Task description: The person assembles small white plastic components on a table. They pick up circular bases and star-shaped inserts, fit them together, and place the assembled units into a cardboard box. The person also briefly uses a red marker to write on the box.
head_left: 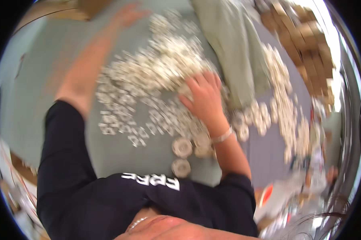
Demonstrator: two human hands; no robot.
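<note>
A broad heap of small white plastic-looking pieces point(156, 64) covers the middle of the grey-green table. My right hand point(204, 96) lies on the heap's right side, fingers and thumb apart, touching the pieces. At the far left, beyond the heap's upper left edge, my left hand point(128, 15) reaches out over the table, smeared by motion; its fingers cannot be made out. Two round cream discs point(182, 147) lie near my body, one close behind the other. Beside them, next to my right wrist, sits another cream-coloured cluster point(202, 144).
A pale green cloth point(236, 52) lies across the table right of the heap. Beyond it, rows of round cream pieces point(282, 104) spread over a grey surface. Stacked brown cardboard point(304, 52) stands at the far right, and a cardboard box point(74, 14) at the far left.
</note>
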